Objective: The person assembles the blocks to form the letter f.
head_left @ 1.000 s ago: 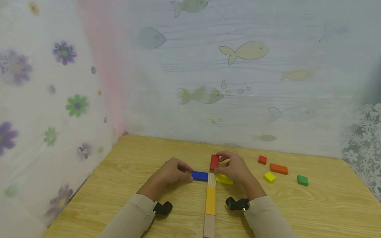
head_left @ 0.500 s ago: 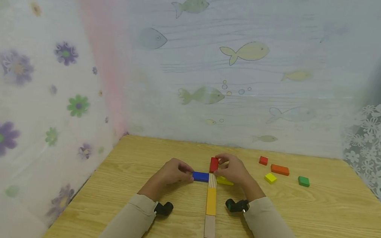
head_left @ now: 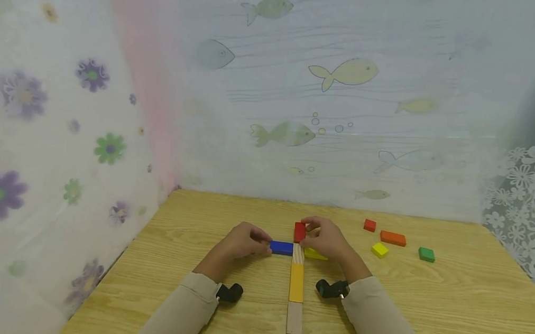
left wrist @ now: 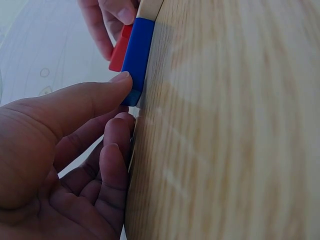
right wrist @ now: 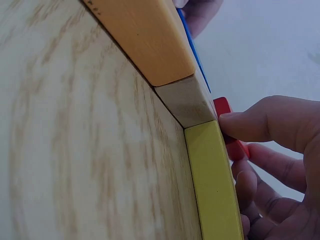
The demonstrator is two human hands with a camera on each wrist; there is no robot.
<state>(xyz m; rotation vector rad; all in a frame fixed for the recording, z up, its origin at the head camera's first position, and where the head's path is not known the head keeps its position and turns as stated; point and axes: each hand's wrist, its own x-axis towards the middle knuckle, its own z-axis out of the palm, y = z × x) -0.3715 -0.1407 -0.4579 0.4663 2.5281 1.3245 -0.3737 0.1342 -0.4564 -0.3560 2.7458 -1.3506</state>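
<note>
My left hand pinches the outer end of a blue block, thumb on one side, as the left wrist view also shows. With thumb and fingertips, my right hand holds a red block at the far end of a row. The blue block and a yellow block lie on either side of a bare wooden block, forming a cross. Nearer the body, an orange-yellow block and a pale brown block continue the line. The right hand partly covers the yellow block.
Loose on the wooden table at the back right lie a small red block, an orange block, a small yellow block and a green block. A fish-printed curtain hangs behind.
My right hand has drawn the red block slightly toward the body, up to the far end of the bare wooden block. The left hand keeps its place at the blue block.
</note>
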